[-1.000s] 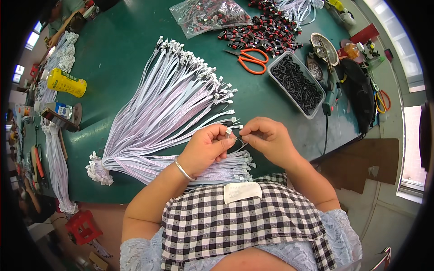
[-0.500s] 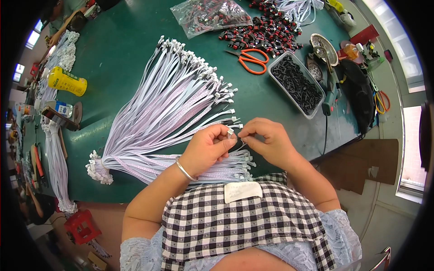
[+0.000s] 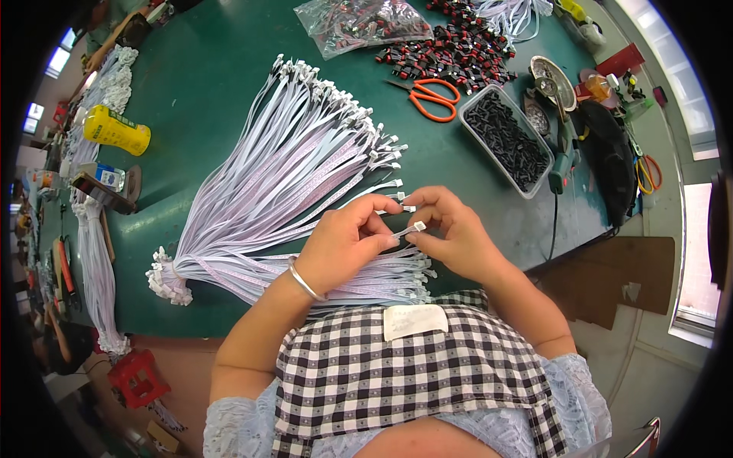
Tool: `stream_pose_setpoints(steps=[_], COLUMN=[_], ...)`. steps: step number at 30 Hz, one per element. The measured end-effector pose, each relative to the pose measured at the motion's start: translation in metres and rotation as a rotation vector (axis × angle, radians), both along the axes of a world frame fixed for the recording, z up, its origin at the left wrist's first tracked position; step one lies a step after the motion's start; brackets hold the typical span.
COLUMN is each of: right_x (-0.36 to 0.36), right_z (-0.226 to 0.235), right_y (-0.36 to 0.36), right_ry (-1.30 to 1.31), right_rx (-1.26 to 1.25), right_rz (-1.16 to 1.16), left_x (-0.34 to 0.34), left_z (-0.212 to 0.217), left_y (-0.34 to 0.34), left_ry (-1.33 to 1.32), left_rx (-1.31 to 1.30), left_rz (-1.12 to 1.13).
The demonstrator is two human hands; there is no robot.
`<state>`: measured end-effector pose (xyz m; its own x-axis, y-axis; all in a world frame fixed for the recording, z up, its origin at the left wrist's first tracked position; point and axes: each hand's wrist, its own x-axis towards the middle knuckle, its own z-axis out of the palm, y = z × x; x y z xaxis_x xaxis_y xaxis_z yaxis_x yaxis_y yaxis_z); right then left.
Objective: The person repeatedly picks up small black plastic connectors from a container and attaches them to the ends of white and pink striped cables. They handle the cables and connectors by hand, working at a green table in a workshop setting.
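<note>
My left hand [image 3: 345,238] pinches a thin white ribbon cable just behind its small white connector [image 3: 418,227]. Close on the right, my right hand [image 3: 450,227] has its thumb and fingers curled around that connector end. What exactly the right fingertips grip is too small to make out. Beneath and left of both hands fans a large bundle of white and pale purple ribbon cables [image 3: 263,183], tied near its left end [image 3: 169,276]. White connectors tip the loose ends, some with black pieces near them.
A clear plastic tub [image 3: 505,137] of small black tubes stands right of orange-handled scissors [image 3: 434,99]. Behind lie a pile of black and red parts [image 3: 458,53] and a plastic bag [image 3: 363,27]. A green-handled tool [image 3: 563,164], a yellow bottle [image 3: 116,130] and another cable bundle [image 3: 95,275] flank the work.
The connector has shifted right, from upright by my left fingertips to lying between both hands. My right hand has moved slightly left and its fingers have closed around the connector end.
</note>
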<state>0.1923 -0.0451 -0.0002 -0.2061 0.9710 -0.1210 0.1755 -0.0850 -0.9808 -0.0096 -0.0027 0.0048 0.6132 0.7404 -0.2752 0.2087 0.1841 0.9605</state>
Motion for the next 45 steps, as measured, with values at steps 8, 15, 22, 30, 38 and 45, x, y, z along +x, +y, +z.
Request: stream_pose_setpoints(steps=[8,15,22,30,38,45], right_x=[0.010,0.034,0.010,0.007,0.004,0.025], right_z=[0.000,0.002,-0.002,-0.011,-0.004,0.009], right_y=[0.006,-0.015,-0.024,-0.041,-0.016,-0.011], right_ry=[-0.071,-0.500,-0.696,-0.686,-0.816,-0.458], right_rx=[0.032,0.313,0.572,0.523,0.545,0.356], right_rz=[-0.020,-0.047,0.163,0.141,0.234,0.299], left_x=[0.011,0.017,0.012,0.014,0.007,-0.009], left_z=[-0.002,-0.026,-0.021,-0.031,-0.044,-0.029], left_y=[-0.001,0.002,-0.009,-0.028,-0.041,-0.056], left_ry=[0.106,0.294,0.251,0.446,0.253,-0.041], left_rx=[0.446,0.947,1.019,0.827,0.893,1.157], left_rz=[0.133,0.144,0.116,-0.176,-0.071,0.027])
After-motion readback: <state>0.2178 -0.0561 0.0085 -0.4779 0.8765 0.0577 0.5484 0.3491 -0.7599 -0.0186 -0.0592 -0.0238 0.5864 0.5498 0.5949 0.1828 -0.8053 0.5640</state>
